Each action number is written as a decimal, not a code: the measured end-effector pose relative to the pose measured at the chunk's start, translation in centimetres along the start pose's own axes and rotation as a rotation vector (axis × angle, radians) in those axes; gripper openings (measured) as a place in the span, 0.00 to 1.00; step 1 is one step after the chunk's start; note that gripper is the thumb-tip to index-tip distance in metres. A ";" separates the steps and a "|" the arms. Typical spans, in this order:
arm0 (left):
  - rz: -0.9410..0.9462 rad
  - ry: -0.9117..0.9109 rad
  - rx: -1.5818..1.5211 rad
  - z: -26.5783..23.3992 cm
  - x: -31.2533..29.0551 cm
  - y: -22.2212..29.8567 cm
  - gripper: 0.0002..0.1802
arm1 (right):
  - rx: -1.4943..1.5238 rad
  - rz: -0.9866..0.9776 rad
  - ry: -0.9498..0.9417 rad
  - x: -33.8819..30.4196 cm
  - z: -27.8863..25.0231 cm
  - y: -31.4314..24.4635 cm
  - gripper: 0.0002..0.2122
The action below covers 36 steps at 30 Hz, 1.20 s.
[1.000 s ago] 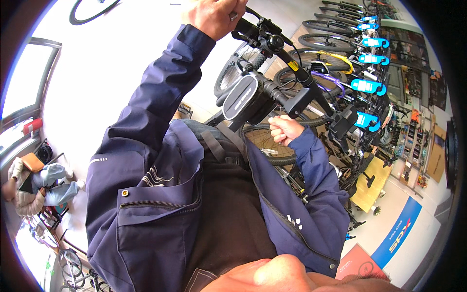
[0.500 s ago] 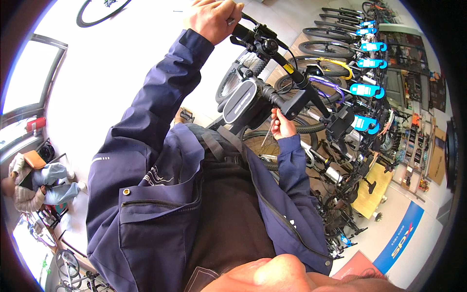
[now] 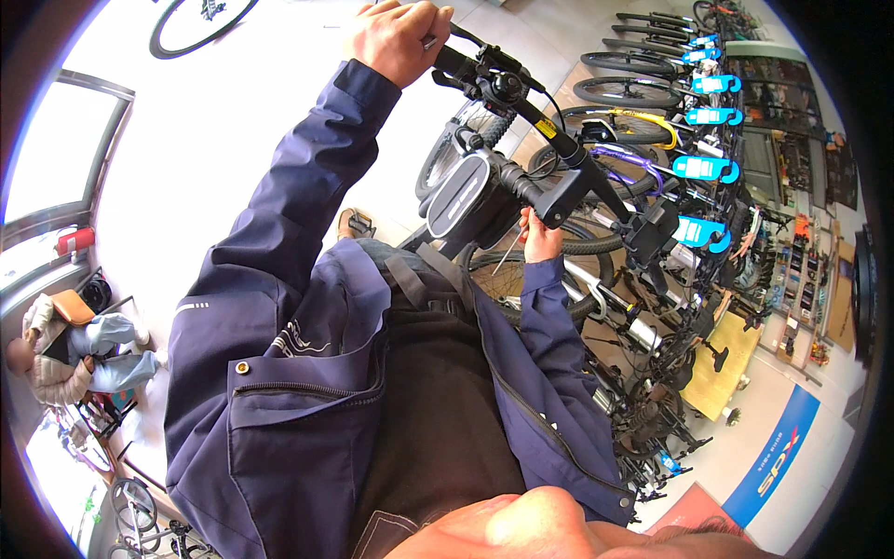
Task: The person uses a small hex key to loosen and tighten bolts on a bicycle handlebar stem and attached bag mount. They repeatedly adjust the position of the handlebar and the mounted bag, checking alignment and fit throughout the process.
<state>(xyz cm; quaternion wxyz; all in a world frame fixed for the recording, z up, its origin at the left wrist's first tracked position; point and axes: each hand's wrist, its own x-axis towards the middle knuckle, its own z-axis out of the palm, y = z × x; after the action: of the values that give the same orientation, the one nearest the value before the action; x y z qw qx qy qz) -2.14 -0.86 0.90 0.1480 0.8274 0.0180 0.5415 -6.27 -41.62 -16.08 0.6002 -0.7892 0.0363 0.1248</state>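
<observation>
My left hand is wrapped round the grip at the left end of a black bicycle handlebar. Next to it on the bar sit a brake lever and a round black bell. At the black stem, my right hand pinches a thin metal hex key, its long arm slanting down to the left. Fingers hide the key's upper end, so I cannot tell whether it sits in a bolt. A black bag with a grey panel is fixed behind the stem.
A row of parked bikes with blue tags stands on the right, near a yellow wooden stool or bench. Far left, a seated person wears a light jacket. A loose-looking wheel shows at the top left.
The hex key has swung, its free end moving left. My right hand has turned slightly with it. My left hand has shifted slightly left along with the handlebar.
</observation>
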 end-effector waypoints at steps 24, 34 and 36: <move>-0.020 -0.005 -0.012 0.2 0.1 0.1 0.17 | 0.163 0.019 -0.075 -3.6 4.2 1.2 0.10; -0.026 -0.012 0.010 0.4 0.0 -0.3 0.16 | -0.206 0.269 -0.108 -6.4 5.0 0.0 0.12; -0.026 -0.015 -0.001 0.5 0.0 -0.3 0.16 | -0.133 0.440 -0.185 -6.2 4.4 -2.6 0.13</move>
<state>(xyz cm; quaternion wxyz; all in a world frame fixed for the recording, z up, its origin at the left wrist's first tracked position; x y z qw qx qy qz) -1.67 -0.64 0.63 0.1558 0.8309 0.0272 0.5335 -12.37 -37.25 -13.24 0.5062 -0.7853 0.1440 0.3261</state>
